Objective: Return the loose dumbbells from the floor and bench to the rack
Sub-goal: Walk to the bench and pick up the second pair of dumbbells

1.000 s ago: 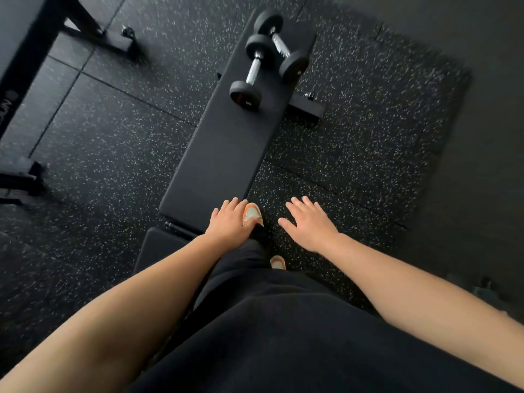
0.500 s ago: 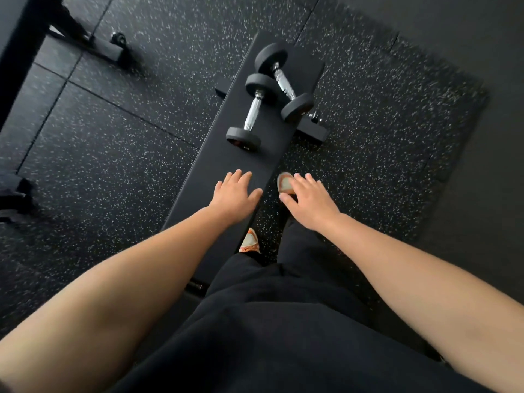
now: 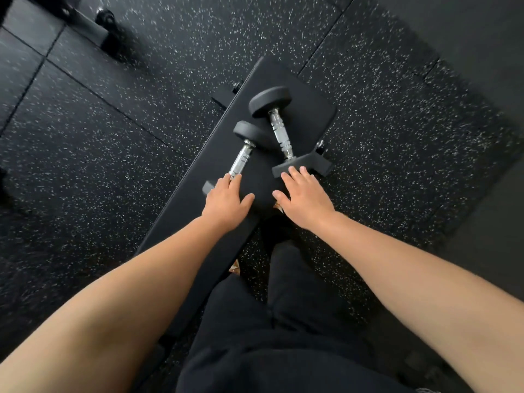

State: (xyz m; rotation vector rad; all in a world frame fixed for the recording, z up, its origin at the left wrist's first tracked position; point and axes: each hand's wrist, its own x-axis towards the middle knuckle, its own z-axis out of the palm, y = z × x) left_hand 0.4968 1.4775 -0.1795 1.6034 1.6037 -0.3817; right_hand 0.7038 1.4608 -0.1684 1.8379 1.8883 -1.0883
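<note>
No brand, label or number can be read on anything here. Two dumbbells lie on the far end of the black padded desk [image 3: 198, 222], each with matte black heads and a ribbed chrome grip: the left dumbbell [image 3: 241, 158] angles toward the left hand [image 3: 226, 198], the right dumbbell [image 3: 279, 134] toward the right hand [image 3: 304, 198], and their far heads sit just beside each other. The floor [image 3: 99, 165] is black rubber tile flecked with white, its seams visible. Both hands are spread flat with straight fingers, holding nothing; the left fingertips overlap the near end of the left grip, the right fingertips the near head of the right dumbbell. Half a second ago both hands were short of the dumbbells; they now reach them, and the desk fills more of the view.
</note>
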